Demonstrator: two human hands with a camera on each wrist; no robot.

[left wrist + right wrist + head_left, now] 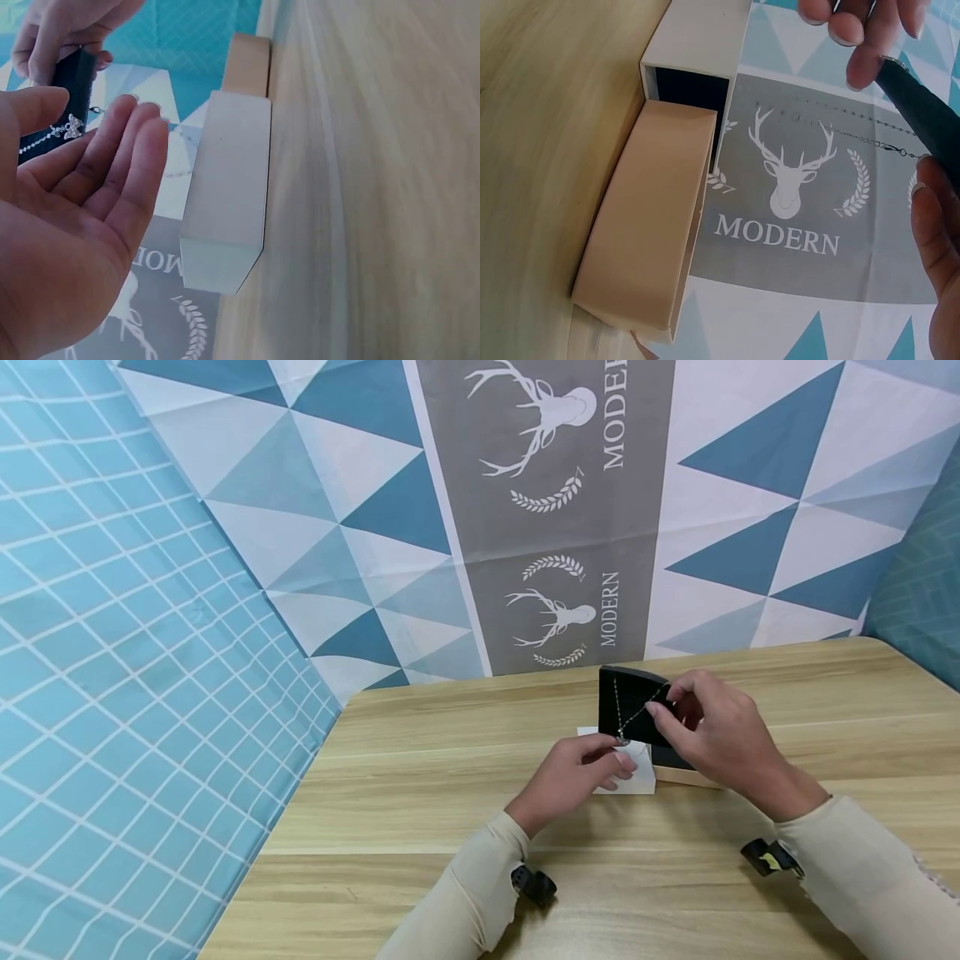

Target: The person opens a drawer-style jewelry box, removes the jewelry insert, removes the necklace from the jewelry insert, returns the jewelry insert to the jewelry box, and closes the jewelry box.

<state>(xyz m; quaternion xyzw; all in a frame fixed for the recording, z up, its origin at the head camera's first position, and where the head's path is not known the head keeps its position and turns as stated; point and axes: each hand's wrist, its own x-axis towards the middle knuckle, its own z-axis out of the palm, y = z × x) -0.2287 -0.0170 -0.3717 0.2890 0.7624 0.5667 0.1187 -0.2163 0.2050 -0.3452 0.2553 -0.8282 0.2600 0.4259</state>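
Observation:
A black jewellery pad [636,689] is held up above the table, a thin silver necklace [617,697] draped over its face. My right hand [723,731] pinches the pad's right edge between thumb and fingers. At the lower edge hangs a small sparkling pendant [73,127]. My left hand [566,777] is beside it, an index fingertip touching the pendant area and the other fingers loosely extended. Loose chain [862,139] dangles behind the pad. Beneath the hands lies a white box sleeve [697,37] with a tan drawer [645,217] partly pulled out on the right.
The wood-grain table [390,810] spreads around the box. Behind it hangs a patterned cloth [555,543] with deer heads and triangles. A blue gridded cloth [112,652] borders the left side. Both wrists wear small black devices [534,885].

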